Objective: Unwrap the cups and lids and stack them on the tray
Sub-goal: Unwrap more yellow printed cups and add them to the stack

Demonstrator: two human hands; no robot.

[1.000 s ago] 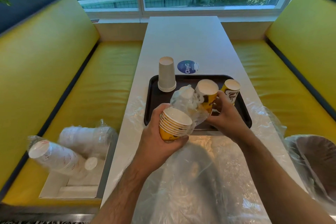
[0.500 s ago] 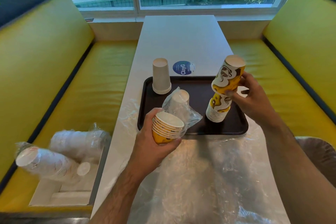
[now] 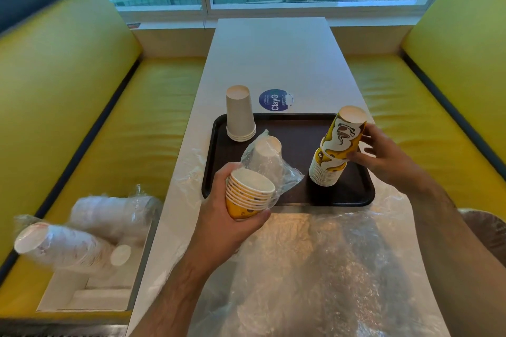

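The tray (image 3: pixel 216 150) middle lies open between the white cups (image 3: pixel 239 115) and yellow stack (image 3: pixel 332 156).

Both forearms are bare and hairy, with no sleeve in view. The left hand (image 3: pixel 232 216) and right hand (image 3: pixel 383 156) wear no gloves, rings or watch

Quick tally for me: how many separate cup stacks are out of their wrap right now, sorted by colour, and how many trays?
Yellow patterned cup stacks: 2, one upside down on the tray under the right hand, one gripped in the left hand.
Plain white cup stacks: 1, upside down at the tray's far left corner.
Dark trays: 1.
Total: 4.
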